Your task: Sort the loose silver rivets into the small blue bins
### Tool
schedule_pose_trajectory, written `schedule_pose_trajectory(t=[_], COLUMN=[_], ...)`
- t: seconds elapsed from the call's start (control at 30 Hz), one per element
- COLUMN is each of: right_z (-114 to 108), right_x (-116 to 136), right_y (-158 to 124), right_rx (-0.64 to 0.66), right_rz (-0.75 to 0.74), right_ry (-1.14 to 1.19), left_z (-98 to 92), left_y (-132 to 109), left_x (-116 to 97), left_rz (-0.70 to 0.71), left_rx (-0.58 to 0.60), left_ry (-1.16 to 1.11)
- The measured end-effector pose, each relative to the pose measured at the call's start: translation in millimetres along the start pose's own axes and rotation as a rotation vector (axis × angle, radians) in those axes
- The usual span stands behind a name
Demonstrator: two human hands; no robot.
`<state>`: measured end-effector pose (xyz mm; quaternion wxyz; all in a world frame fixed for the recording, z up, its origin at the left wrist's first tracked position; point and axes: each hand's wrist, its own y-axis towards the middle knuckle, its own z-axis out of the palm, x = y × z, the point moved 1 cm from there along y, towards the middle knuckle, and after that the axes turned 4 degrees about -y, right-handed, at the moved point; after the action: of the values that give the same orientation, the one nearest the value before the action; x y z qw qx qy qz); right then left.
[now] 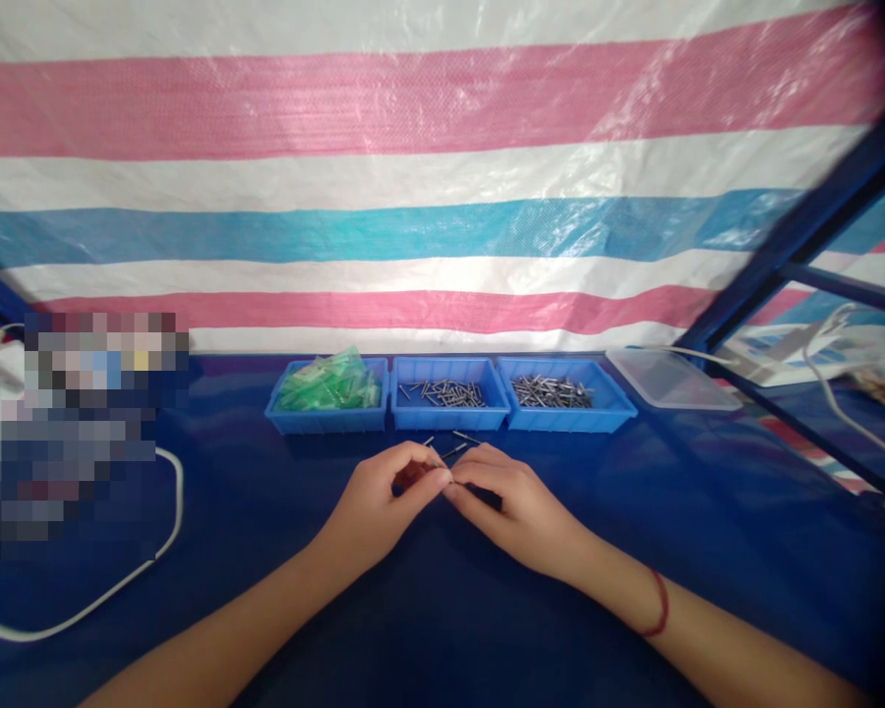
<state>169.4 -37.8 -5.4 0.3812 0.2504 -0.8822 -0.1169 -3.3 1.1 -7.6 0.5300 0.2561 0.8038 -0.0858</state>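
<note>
My left hand [383, 497] and my right hand [520, 501] meet over the blue table, thumbs and forefingers pinched tip to tip. Whatever lies between the fingertips is too small and too covered to name. Just beyond the fingers, a few thin metal pins [454, 451] lie loose on the table. Behind them stands a blue bin [449, 418] with slim metal pins in it. The blue bin on its right [571, 423] holds a pile of short metal pieces that look like rivets. In the left blue bin [329, 423] are green-tinted clear plastic bags [331, 382].
A clear plastic lid [675, 379] lies right of the bins. On the left, a white cable [179, 492] curves over the table [428, 629] beside a blurred-out area. Striped sheeting [413, 236] hangs behind, and a dark blue frame post [796, 211] rises at the right.
</note>
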Motion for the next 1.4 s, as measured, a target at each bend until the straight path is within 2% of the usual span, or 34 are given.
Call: schedule_pose_trajectory(t=[0.53, 0.93, 1.13, 1.27, 1.4], right_z=[2, 0, -1, -2, -13], right_x=[-4, -5, -6, -6, -12], right_y=[-2, 0, -2, -3, 0], right_rx=[-0.071, -0.175, -0.204, -0.182, -0.230], right_rz=[0.051, 0.048, 0.088, 0.061, 0.068], right_ry=[0.086, 0.056, 0.076, 0.054, 0.003], left_z=[-1.1, -3.5, -6.6, -5.8, -6.5], left_y=[0, 2, 2, 2, 4], left_x=[3, -4, -5, -3, 3], left_rz=[-0.007, 0.073, 0.161, 0.215, 0.238], left_rx=[0.027, 0.004, 0.039, 0.071, 0.034], left_ry=[-0.027, 0.059, 0.184, 0.248, 0.402])
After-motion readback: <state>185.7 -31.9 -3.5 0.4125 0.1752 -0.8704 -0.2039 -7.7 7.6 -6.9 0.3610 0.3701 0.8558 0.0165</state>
